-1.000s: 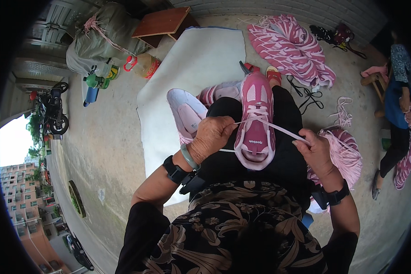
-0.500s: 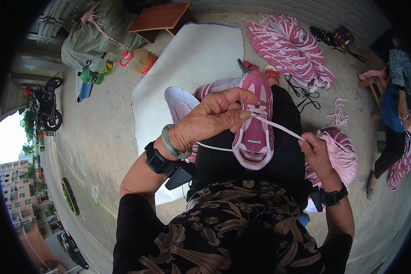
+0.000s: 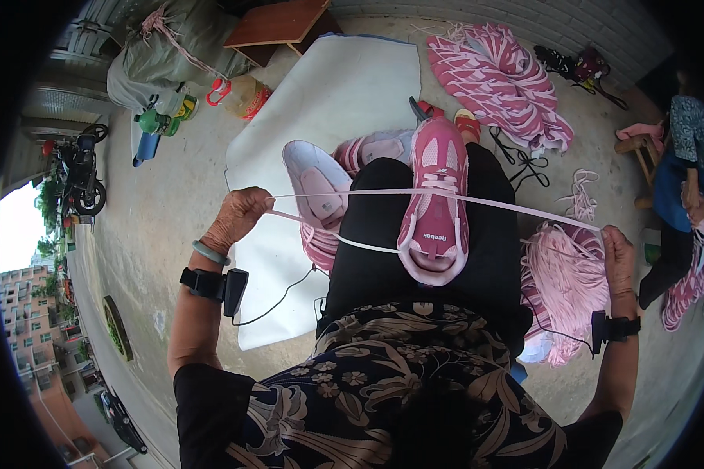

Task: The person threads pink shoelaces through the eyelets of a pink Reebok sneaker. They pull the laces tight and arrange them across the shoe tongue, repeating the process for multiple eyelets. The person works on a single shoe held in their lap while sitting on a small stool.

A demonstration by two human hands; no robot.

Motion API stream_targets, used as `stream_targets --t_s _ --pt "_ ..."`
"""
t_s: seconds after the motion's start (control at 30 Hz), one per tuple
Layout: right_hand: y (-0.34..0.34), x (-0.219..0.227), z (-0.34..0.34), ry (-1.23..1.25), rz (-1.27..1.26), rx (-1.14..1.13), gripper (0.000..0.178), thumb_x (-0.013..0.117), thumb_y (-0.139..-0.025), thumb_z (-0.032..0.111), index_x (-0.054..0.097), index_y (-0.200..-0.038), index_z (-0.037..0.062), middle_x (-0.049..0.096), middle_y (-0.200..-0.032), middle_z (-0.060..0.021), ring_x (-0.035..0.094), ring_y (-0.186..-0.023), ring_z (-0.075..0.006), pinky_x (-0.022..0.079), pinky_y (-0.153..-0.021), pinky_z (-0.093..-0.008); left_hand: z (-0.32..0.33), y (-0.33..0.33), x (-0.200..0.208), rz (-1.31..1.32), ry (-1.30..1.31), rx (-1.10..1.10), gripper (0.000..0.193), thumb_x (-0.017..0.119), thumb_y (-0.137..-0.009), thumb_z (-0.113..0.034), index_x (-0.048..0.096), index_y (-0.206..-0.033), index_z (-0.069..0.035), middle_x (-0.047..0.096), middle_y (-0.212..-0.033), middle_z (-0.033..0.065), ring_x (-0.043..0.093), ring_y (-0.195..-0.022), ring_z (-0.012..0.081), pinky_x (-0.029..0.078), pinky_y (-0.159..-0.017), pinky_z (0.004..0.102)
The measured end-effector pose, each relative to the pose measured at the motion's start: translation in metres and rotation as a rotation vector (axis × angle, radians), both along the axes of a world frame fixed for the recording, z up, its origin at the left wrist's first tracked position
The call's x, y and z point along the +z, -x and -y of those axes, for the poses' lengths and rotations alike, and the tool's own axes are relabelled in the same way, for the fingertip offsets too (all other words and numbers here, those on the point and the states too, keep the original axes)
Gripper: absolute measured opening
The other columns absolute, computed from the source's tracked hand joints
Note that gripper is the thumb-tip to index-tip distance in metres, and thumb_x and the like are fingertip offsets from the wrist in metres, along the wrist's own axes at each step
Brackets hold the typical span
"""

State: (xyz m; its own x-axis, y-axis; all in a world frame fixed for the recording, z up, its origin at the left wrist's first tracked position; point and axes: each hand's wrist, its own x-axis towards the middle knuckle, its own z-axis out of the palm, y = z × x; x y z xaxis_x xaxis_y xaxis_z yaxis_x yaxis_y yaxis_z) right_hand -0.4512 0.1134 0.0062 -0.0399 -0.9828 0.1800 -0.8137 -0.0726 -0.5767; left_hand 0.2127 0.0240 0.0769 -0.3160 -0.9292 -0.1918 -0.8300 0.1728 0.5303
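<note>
A pink shoe (image 3: 434, 205) lies sole-down along the person's lap, toe pointing away, so its eyelets face up and stay within reach of both hands. A pale pink lace (image 3: 516, 205) runs through the shoe's upper part and stretches out to either side, drawn taut in a wide, shallow V. The left hand (image 3: 238, 217) has its fingers closed around one end of the lace, out over the white sheet (image 3: 344, 86) spread on the ground; the right hand (image 3: 619, 258) is closed on the other end, far out to the right. Holding the ends well apart like this probably evens the two halves and pulls slack through the eyelets.

Just beside the right hand sits a bundle of loose pink laces (image 3: 565, 289) (kept close, it seems, as the supply). On the sheet to the left of the lap rest more pink shoes (image 3: 317, 187), soles partly showing. Farther off lies a heap of pink-and-white striped pieces (image 3: 497, 82), and another person (image 3: 684, 180) sits at the right edge.
</note>
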Motion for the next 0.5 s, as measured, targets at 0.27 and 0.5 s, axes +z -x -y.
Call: stream_targets --t_s 0.27,0.5 --pt "0.195 0.020 -0.036 0.020 -0.550 -0.204 0.020 0.052 -0.088 0.017 0.059 -0.100 0.0026 0.061 -0.098 -0.0172 0.060 -0.089 -0.0322 0.047 -0.078 -0.0335 -0.011 -0.141 0.015 0.013 -0.057 0.265 0.019 0.057 -0.085 -0.016 0.055 -0.070 -0.005 0.051 -0.065 0.0012 0.047 -0.063 0.0124 0.041 -0.063 0.0279" --pt "0.345 0.111 -0.075 0.229 -0.599 -0.321 0.039 0.054 -0.087 0.027 0.052 -0.119 0.0052 0.061 -0.109 -0.0152 0.061 -0.095 -0.0265 0.047 -0.075 -0.0445 -0.002 -0.265 0.058 0.372 0.060 0.457 0.026 0.051 -0.082 -0.026 0.056 -0.066 -0.005 0.053 -0.062 0.0011 0.046 -0.061 0.0106 0.039 -0.060 0.0282"
